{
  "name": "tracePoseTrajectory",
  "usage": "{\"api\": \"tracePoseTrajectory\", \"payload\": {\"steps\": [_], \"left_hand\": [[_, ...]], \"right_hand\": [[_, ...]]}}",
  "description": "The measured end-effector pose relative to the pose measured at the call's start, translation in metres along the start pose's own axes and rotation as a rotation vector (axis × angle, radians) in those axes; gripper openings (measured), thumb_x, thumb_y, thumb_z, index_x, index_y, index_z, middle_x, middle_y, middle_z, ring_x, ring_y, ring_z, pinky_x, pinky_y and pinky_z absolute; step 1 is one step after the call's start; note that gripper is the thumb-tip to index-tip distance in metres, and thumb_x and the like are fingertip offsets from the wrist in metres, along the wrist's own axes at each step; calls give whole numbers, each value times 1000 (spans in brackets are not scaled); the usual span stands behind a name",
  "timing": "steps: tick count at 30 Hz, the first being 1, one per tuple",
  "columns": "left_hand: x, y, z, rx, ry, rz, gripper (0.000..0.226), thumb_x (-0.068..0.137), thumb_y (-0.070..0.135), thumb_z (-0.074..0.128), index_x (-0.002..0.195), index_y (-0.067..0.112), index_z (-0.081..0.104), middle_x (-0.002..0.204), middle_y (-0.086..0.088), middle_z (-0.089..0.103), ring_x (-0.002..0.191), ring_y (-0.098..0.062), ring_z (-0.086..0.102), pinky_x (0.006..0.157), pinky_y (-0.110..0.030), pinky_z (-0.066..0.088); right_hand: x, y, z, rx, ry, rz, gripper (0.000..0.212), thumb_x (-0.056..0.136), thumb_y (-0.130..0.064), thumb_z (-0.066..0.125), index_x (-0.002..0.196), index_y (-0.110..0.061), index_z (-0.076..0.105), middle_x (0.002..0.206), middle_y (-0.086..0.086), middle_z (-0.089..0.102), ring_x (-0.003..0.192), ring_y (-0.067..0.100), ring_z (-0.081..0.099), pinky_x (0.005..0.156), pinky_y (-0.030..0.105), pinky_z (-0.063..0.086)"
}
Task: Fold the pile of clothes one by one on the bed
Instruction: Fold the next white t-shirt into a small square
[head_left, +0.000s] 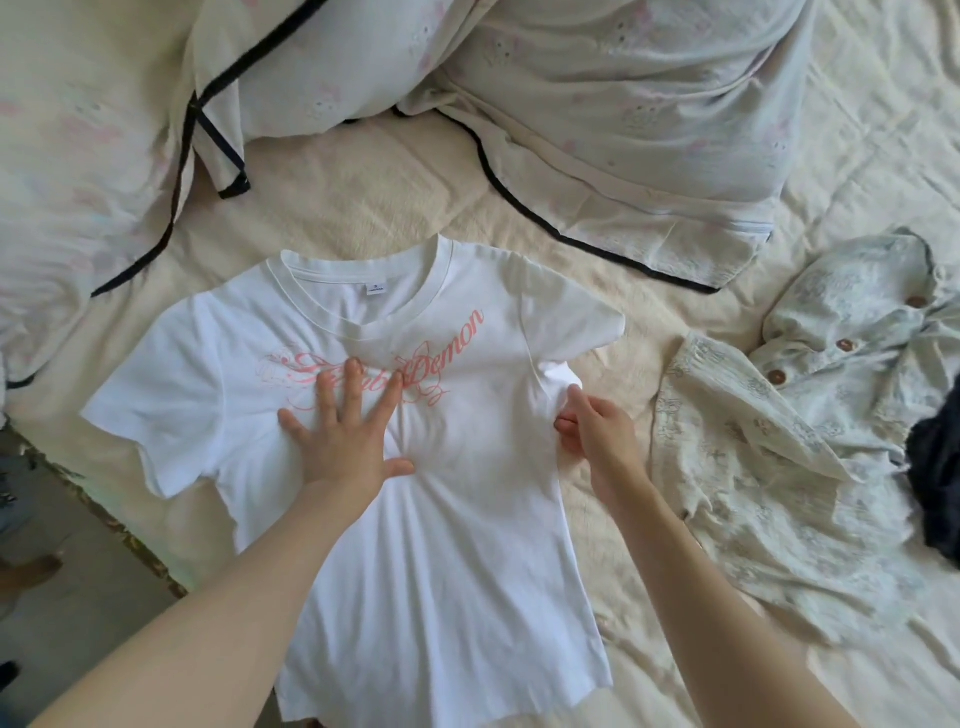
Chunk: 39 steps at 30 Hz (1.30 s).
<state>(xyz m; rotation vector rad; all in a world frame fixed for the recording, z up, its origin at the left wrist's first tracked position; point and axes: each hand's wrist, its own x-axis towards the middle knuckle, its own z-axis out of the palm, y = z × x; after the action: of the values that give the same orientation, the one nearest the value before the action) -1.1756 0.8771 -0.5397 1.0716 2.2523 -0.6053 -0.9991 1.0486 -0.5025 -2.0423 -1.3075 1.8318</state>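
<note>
A white T-shirt (415, 519) with pink script lettering lay front up in the centre of the frame on the cream bedcover (363, 197), neck toward the top and hem toward the bottom edge. The left hand (345, 431) was spread flat, fingers apart, pressing on the chest just below the lettering. The right hand (597, 431) pinched the shirt's side seam under the sleeve at centre right, bunching the cloth there. At the right of the frame a pale printed button-up shirt (769, 467) with brown buttons lay crumpled and unfolded, with a dark garment (935, 467) at the right edge touching it. Across the top, a light floral duvet (649, 130) with dark piping was heaped. A strip of floor (62, 597) showed at lower left
</note>
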Motion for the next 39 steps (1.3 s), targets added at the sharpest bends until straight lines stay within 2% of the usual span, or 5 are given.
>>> {"api": "tracePoseTrajectory", "payload": {"steps": [7, 14, 19, 27, 39], "left_hand": [[-1, 1, -4, 15, 0, -1, 103, 75, 79, 41, 144, 39, -25, 155, -7, -26, 144, -34, -13, 103, -68, 22], [-5, -10, -19, -141, -97, 59, 98, 78, 73, 49, 146, 44, -15, 157, -1, -23, 145, -29, -14, 104, -66, 18], [-12, -38, -47, -900, 261, -34, 29, 93, 23, 56, 120, 16, 64, 129, -2, 59, 124, -22, 50, 94, -30, 35], [32, 7, -114, -1156, 160, 68, 35, 95, 35, 54, 121, 12, 60, 118, 0, 63, 109, -14, 57, 98, -29, 42], [87, 61, -142, -1307, 222, 156, 9, 85, 16, 69, 91, 11, 63, 81, 3, 64, 82, -11, 59, 83, -26, 48]], "right_hand": [[4, -22, 2, 617, 39, 371, 15, 87, -1, 58, 76, -10, 55, 65, 0, 49, 61, 13, 50, 62, 23, 43], [-42, -4, 23, -190, 275, -822, 19, 81, 12, 58, 84, -7, 61, 86, -3, 63, 86, 18, 59, 79, 21, 44], [-53, 44, 25, -912, 26, -1150, 29, 66, 18, 66, 85, -3, 70, 112, 10, 69, 118, 39, 56, 98, 58, 43], [-70, 48, 28, -363, 158, -399, 12, 90, -13, 59, 84, -13, 69, 75, -7, 61, 73, 13, 61, 62, 11, 38], [-30, 18, 41, 633, 152, 211, 35, 85, -4, 62, 55, -16, 49, 63, 3, 48, 60, 17, 45, 58, 26, 44]]}}
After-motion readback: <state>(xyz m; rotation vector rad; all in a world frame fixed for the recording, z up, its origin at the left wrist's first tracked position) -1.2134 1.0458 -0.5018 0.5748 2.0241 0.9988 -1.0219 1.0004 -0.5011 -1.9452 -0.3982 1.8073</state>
